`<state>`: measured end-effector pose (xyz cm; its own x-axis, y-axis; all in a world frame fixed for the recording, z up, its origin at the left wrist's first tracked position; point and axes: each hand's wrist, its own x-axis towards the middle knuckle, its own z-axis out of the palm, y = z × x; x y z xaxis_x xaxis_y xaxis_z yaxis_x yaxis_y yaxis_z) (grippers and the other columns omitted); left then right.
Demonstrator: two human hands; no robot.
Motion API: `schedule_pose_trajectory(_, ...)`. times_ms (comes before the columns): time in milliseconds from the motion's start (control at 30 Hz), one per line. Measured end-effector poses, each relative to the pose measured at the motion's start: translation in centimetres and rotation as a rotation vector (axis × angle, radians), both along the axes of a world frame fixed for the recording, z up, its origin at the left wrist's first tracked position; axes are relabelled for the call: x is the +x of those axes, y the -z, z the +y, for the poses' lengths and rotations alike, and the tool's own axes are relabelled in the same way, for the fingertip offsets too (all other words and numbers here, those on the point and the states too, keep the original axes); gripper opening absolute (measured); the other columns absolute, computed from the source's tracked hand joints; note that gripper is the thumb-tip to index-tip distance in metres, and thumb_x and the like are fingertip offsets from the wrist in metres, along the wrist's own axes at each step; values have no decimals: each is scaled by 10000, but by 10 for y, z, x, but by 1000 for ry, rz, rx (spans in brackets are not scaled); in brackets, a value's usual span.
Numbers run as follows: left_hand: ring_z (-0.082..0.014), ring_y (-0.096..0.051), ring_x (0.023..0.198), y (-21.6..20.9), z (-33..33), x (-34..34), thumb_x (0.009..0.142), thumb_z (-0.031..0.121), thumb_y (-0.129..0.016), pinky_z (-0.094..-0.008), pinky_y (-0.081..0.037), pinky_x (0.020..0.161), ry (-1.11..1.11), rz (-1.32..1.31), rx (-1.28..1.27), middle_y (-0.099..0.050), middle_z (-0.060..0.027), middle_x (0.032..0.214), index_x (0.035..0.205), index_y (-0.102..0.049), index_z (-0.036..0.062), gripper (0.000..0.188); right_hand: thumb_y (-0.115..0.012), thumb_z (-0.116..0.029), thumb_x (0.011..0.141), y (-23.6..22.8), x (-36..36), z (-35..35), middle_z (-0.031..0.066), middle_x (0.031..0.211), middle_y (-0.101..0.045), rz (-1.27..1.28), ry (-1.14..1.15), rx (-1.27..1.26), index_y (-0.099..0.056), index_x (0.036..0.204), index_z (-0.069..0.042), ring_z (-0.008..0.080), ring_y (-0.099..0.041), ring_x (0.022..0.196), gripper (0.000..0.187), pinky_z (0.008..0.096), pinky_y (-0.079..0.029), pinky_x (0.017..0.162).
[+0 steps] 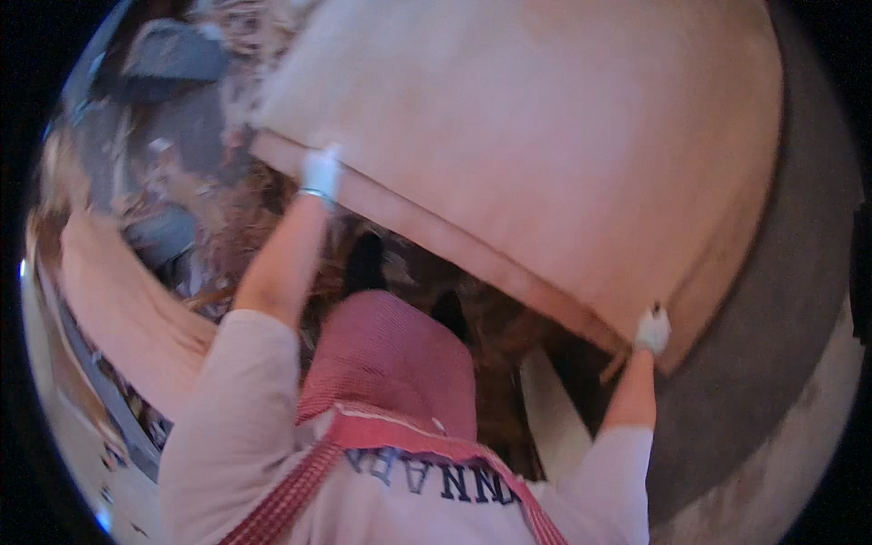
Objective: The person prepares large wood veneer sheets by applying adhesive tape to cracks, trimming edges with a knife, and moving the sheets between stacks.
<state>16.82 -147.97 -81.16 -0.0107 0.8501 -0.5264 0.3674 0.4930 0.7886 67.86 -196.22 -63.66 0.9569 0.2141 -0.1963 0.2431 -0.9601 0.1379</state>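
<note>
A large, thin, pale tan wood sheet (pixel 545 136) reaches from in front of me to the far edge of the view. Its near edge runs slantwise from upper left to lower right, with another sheet edge (pixel 436 227) showing just beneath it. My left hand (pixel 322 174), in a white glove, is closed on this edge near its left corner. Near the right corner is my right hand (pixel 652 331), also white-gloved and closed at the sheet's edge. A small dark tip (pixel 656 309) shows above its fingers; I cannot make out what it is. The sheets hide both hands' undersides.
Scraps of wood (pixel 236 218) litter the floor on the left, around grey blocky objects (pixel 173 50). A curved pale wood piece (pixel 127 309) lies by my left arm. Dark grey floor (pixel 772 363) borders the sheets on the right. A pale board (pixel 549 409) stands by my right arm.
</note>
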Motion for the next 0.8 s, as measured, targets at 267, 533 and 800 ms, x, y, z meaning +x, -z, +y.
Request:
schedule_pose_trajectory(267, -153, -522, 646, 15, 20, -4, 790, 286, -718, -310, -412, 583, 49, 161, 2, -592, -40, 740, 857, -640, 1, 303, -579, -380, 889, 80, 26, -48, 195, 1010, -663, 86, 288, -82, -625, 1016, -41, 370, -631, 963, 365, 478, -492, 800)
schedule_pose_trajectory(533, -117, -407, 500, 2, 16, 2, 813, 253, -695, -290, -314, 478, -81, 82, -105, -471, 13, 577, 644, -578, 125, 242, -612, -365, 856, 81, 41, -64, 202, 968, -672, 108, 247, 86, -634, 987, -23, 369, -630, 933, 368, 455, -478, 804)
schedule_pose_trajectory(800, -284, -590, 812, -31, -23, 33, 865, 284, -643, -386, -479, 760, -74, 366, 235, -639, -187, 947, 923, -617, -71, 360, -692, -464, 798, 95, 16, -92, 297, 1171, -559, -80, 269, 391, -517, 1173, 80, 434, -531, 1097, 683, 469, -424, 940)
